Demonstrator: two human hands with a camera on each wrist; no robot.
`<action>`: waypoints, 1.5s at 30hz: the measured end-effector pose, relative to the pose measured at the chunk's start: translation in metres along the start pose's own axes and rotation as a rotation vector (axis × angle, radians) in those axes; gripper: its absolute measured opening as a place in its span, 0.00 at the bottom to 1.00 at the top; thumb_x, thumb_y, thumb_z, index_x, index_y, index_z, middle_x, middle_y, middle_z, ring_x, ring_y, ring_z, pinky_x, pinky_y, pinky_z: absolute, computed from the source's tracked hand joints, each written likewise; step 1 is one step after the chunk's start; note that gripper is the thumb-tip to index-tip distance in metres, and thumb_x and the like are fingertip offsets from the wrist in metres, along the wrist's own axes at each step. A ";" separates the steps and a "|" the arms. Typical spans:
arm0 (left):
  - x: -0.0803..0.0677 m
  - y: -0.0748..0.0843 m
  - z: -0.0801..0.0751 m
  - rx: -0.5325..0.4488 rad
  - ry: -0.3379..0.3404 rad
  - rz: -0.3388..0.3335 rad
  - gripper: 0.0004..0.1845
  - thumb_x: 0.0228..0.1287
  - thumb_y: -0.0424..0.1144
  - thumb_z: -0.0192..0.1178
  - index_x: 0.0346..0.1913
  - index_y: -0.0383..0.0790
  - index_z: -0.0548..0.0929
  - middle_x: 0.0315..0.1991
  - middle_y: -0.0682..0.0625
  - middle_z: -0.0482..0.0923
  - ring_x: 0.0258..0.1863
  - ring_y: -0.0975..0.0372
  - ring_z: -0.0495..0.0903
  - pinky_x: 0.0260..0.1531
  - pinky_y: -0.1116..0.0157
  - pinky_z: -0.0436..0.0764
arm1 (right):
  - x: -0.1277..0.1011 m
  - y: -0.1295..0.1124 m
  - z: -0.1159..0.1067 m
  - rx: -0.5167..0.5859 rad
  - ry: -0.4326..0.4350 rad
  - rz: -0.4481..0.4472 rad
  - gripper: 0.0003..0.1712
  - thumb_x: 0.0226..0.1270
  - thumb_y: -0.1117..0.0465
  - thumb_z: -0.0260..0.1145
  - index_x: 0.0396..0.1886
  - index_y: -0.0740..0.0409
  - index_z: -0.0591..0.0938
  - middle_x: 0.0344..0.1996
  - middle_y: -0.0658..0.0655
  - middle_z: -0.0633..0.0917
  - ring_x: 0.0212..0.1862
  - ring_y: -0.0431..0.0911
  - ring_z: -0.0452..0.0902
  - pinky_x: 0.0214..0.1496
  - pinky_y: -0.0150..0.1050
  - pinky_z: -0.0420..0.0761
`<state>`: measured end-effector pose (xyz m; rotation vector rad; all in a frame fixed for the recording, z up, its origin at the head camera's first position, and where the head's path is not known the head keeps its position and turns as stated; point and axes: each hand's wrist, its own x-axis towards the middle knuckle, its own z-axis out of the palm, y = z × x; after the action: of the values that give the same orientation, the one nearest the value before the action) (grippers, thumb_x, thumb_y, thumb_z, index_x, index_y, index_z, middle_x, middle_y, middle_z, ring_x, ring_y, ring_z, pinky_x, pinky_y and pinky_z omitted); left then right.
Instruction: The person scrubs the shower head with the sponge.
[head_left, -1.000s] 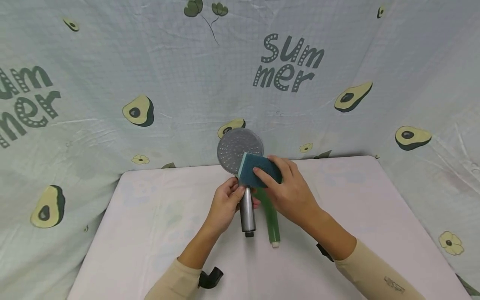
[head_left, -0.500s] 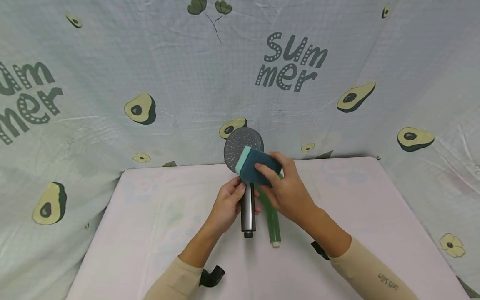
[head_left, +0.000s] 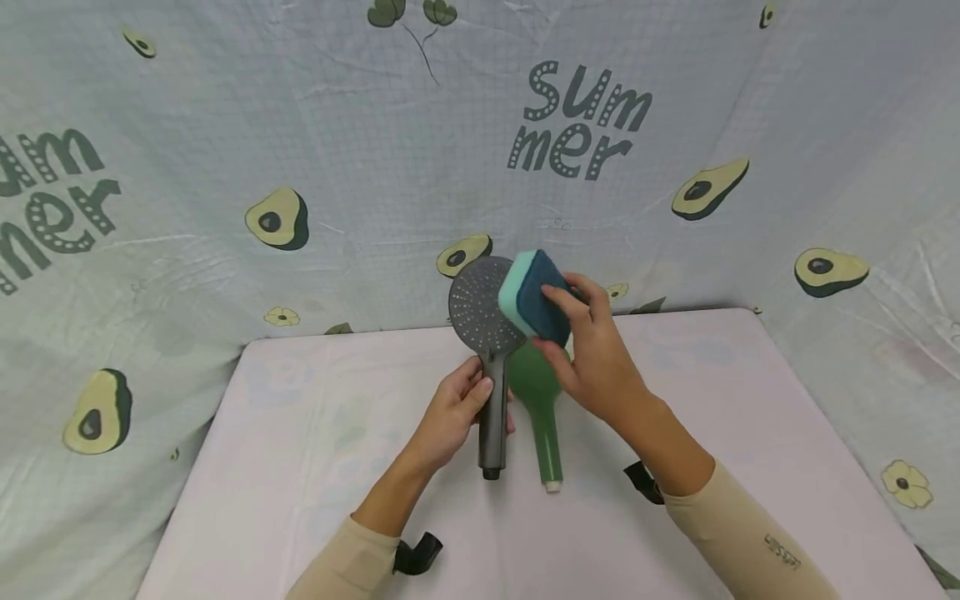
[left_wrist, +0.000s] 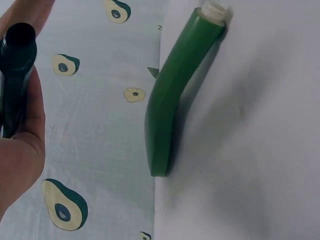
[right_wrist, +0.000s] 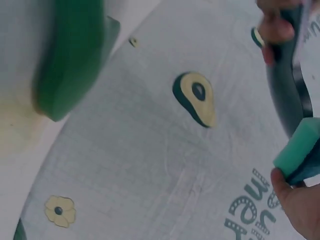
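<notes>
A grey shower head (head_left: 484, 315) stands upright above the table, its round nozzle face towards me. My left hand (head_left: 459, 408) grips its handle (head_left: 492, 433); the left wrist view shows the handle's dark end (left_wrist: 17, 55) in my fingers. My right hand (head_left: 592, 350) holds a sponge (head_left: 534, 296), dark blue with a teal layer, against the right edge of the nozzle face. The right wrist view shows the sponge's teal corner (right_wrist: 300, 150) beside the grey head (right_wrist: 285, 85). A green shower head (head_left: 542, 400) lies flat on the table just right of the grey handle.
The white table (head_left: 300, 450) is ringed by a pale cloth with avocado prints and "Summer" lettering (head_left: 577, 121), hanging close behind and at both sides. The green shower head (left_wrist: 175, 95) reaches the table's far edge. Black wrist straps (head_left: 417, 554) show on both beige sleeves.
My right hand has lifted the sponge up and to the right across the nozzle face. The grey shower head has turned a little, and the green head's round end is now uncovered.
</notes>
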<state>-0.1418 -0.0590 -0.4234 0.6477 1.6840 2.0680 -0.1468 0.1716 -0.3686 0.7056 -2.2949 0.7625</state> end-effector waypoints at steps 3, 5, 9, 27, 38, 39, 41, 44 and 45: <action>-0.002 -0.004 -0.003 0.045 -0.002 0.014 0.22 0.85 0.37 0.43 0.73 0.29 0.62 0.47 0.29 0.75 0.31 0.62 0.88 0.41 0.64 0.88 | 0.010 0.004 -0.010 0.079 -0.024 0.089 0.44 0.70 0.66 0.71 0.79 0.57 0.58 0.70 0.71 0.63 0.69 0.62 0.69 0.63 0.61 0.80; -0.003 -0.006 -0.004 0.073 0.006 0.026 0.23 0.85 0.37 0.44 0.74 0.31 0.63 0.49 0.24 0.74 0.31 0.62 0.87 0.42 0.64 0.88 | 0.014 0.005 -0.014 0.122 -0.045 0.131 0.44 0.72 0.65 0.69 0.81 0.55 0.56 0.70 0.70 0.64 0.69 0.60 0.68 0.64 0.61 0.80; -0.003 -0.003 -0.005 0.127 0.060 0.031 0.23 0.84 0.36 0.44 0.75 0.35 0.63 0.52 0.23 0.73 0.33 0.62 0.88 0.43 0.64 0.87 | 0.010 0.002 -0.011 0.181 -0.080 0.159 0.46 0.73 0.66 0.67 0.83 0.53 0.53 0.71 0.70 0.63 0.67 0.60 0.70 0.62 0.61 0.82; -0.003 0.002 -0.009 0.428 0.275 0.090 0.16 0.82 0.31 0.48 0.66 0.41 0.73 0.47 0.38 0.84 0.37 0.48 0.85 0.44 0.62 0.86 | -0.016 0.015 -0.011 0.380 -0.163 0.167 0.43 0.75 0.72 0.61 0.82 0.56 0.52 0.74 0.66 0.64 0.67 0.61 0.74 0.66 0.57 0.80; -0.006 -0.004 -0.002 0.616 0.244 0.100 0.16 0.81 0.32 0.49 0.66 0.40 0.74 0.43 0.45 0.83 0.37 0.59 0.81 0.39 0.65 0.84 | 0.003 0.022 -0.050 0.176 -0.262 0.115 0.38 0.79 0.60 0.60 0.83 0.48 0.58 0.73 0.63 0.66 0.69 0.58 0.68 0.64 0.65 0.76; -0.006 -0.003 -0.002 0.603 0.243 0.104 0.16 0.82 0.32 0.49 0.67 0.40 0.74 0.43 0.45 0.83 0.37 0.59 0.81 0.39 0.65 0.84 | 0.001 0.022 -0.049 0.194 -0.252 0.133 0.38 0.79 0.61 0.60 0.83 0.49 0.58 0.73 0.64 0.66 0.68 0.59 0.69 0.64 0.66 0.77; -0.005 -0.002 -0.003 0.587 0.243 0.108 0.16 0.82 0.32 0.49 0.67 0.40 0.74 0.43 0.45 0.82 0.37 0.59 0.81 0.39 0.66 0.85 | -0.006 0.026 -0.045 0.246 -0.249 0.182 0.38 0.80 0.63 0.59 0.84 0.51 0.55 0.73 0.64 0.66 0.68 0.61 0.71 0.64 0.66 0.78; -0.004 0.001 -0.003 0.590 0.246 0.112 0.17 0.82 0.33 0.49 0.68 0.41 0.73 0.44 0.45 0.82 0.39 0.58 0.83 0.40 0.66 0.86 | -0.017 0.034 -0.038 0.305 -0.267 0.250 0.39 0.81 0.65 0.56 0.84 0.54 0.52 0.73 0.66 0.65 0.68 0.64 0.73 0.65 0.64 0.78; -0.004 0.001 -0.004 0.604 0.246 0.113 0.18 0.82 0.33 0.50 0.68 0.41 0.73 0.45 0.45 0.82 0.40 0.59 0.84 0.41 0.66 0.86 | -0.021 0.037 -0.037 0.315 -0.275 0.267 0.39 0.81 0.65 0.55 0.84 0.54 0.51 0.73 0.66 0.65 0.68 0.64 0.73 0.65 0.63 0.78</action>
<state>-0.1408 -0.0644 -0.4232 0.6931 2.5031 1.7515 -0.1424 0.2276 -0.3712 0.6832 -2.5806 1.2386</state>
